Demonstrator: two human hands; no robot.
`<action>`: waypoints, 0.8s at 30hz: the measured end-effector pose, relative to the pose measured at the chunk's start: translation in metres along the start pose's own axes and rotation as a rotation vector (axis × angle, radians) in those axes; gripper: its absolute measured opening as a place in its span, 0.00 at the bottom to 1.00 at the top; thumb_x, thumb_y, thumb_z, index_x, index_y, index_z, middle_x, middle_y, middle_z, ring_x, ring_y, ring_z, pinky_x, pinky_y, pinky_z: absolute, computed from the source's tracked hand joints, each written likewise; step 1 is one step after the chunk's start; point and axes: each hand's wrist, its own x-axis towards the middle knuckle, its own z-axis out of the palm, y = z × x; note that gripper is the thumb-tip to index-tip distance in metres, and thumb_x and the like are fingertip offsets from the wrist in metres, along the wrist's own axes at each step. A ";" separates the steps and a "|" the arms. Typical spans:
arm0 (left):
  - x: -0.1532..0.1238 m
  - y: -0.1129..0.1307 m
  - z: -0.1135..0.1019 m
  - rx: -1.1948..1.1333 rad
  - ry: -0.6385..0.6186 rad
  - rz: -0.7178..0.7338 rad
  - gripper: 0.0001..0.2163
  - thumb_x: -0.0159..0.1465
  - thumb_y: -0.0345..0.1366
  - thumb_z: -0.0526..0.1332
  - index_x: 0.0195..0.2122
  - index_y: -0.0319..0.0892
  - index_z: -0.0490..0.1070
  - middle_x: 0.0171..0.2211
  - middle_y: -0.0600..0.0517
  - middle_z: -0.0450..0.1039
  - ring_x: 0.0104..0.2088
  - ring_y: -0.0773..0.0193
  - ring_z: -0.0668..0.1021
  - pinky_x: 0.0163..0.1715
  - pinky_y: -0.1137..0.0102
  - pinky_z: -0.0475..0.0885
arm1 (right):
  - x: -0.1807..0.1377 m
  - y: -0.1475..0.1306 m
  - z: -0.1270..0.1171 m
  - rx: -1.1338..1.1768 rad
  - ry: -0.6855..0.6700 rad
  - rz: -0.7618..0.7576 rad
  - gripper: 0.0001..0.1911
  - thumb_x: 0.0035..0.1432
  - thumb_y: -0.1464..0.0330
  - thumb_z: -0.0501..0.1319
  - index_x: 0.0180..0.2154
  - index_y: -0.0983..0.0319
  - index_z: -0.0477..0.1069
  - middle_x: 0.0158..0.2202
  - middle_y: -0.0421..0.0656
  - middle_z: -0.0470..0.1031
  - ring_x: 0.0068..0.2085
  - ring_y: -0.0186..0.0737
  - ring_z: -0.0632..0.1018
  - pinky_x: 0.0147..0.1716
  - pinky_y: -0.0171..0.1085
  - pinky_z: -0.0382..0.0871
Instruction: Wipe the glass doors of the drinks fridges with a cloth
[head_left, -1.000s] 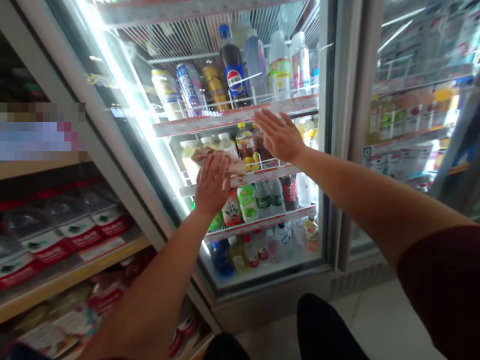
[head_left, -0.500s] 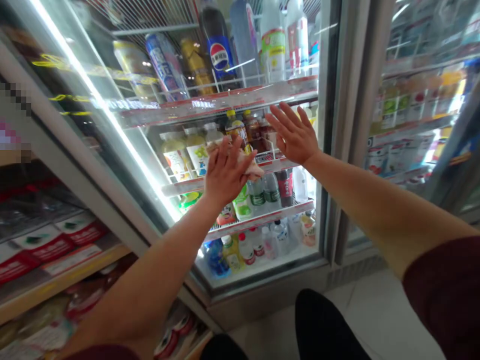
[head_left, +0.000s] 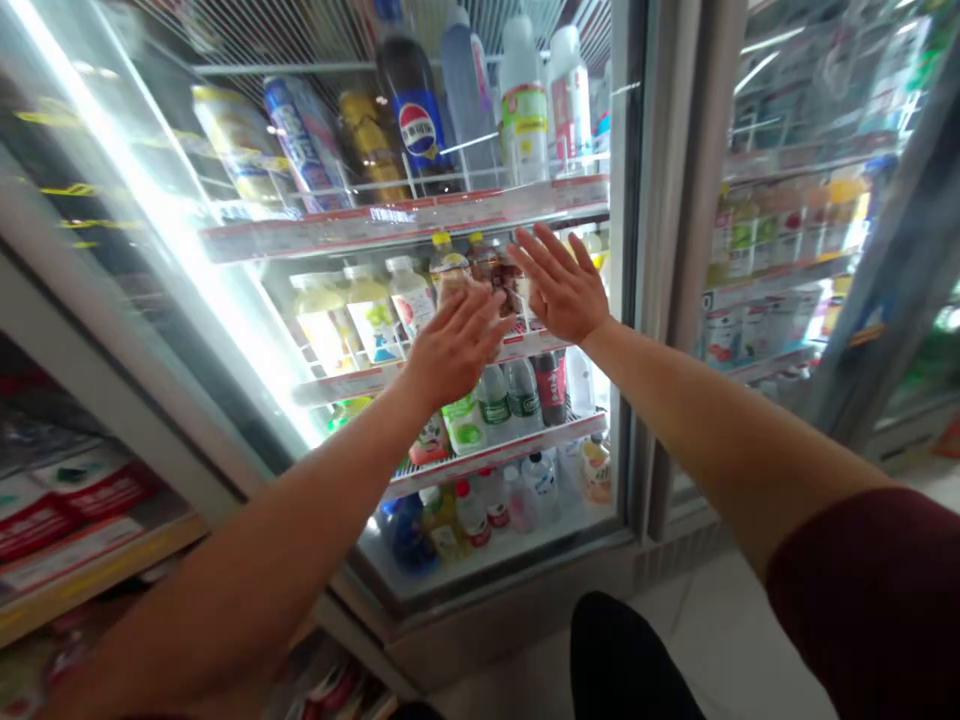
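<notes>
Both my hands are up in front of the glass door of a lit drinks fridge. My left hand lies over a pale, crumpled cloth at the door. Its fingers point up and right, and most of the cloth is hidden under them. To its right, my right hand rests flat at the glass with fingers stretched out and nothing in it. Bottled drinks stand behind the glass, among them a cola bottle on the upper shelf and a white-capped juice bottle beside my left hand.
A second glass-doored fridge stands to the right, past a metal upright. At the lower left is a shelf with red-and-white packs. My dark-clad leg shows above the tiled floor.
My left hand has slid right across the glass with the cloth, closer to my right hand. My right hand keeps about the same place on the door. The view has shifted slightly.
</notes>
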 end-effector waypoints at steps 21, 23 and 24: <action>0.019 -0.029 -0.027 0.134 0.145 -0.349 0.32 0.72 0.44 0.60 0.76 0.50 0.54 0.79 0.52 0.39 0.78 0.43 0.36 0.74 0.33 0.31 | 0.001 -0.004 -0.008 0.091 -0.090 0.036 0.40 0.69 0.71 0.45 0.77 0.48 0.38 0.77 0.32 0.49 0.78 0.50 0.49 0.78 0.62 0.38; -0.004 -0.007 -0.012 0.042 0.031 -0.204 0.28 0.71 0.46 0.61 0.72 0.54 0.62 0.77 0.53 0.48 0.78 0.42 0.44 0.75 0.35 0.36 | 0.001 -0.004 -0.008 0.081 -0.081 0.033 0.39 0.69 0.71 0.45 0.77 0.47 0.39 0.77 0.32 0.49 0.78 0.49 0.50 0.78 0.61 0.39; -0.012 0.000 -0.008 -0.017 -0.052 -0.115 0.25 0.71 0.47 0.61 0.69 0.56 0.66 0.75 0.54 0.54 0.77 0.43 0.49 0.76 0.37 0.40 | 0.001 -0.004 -0.008 0.074 -0.077 0.033 0.39 0.70 0.71 0.45 0.77 0.47 0.39 0.77 0.32 0.49 0.78 0.49 0.50 0.78 0.61 0.39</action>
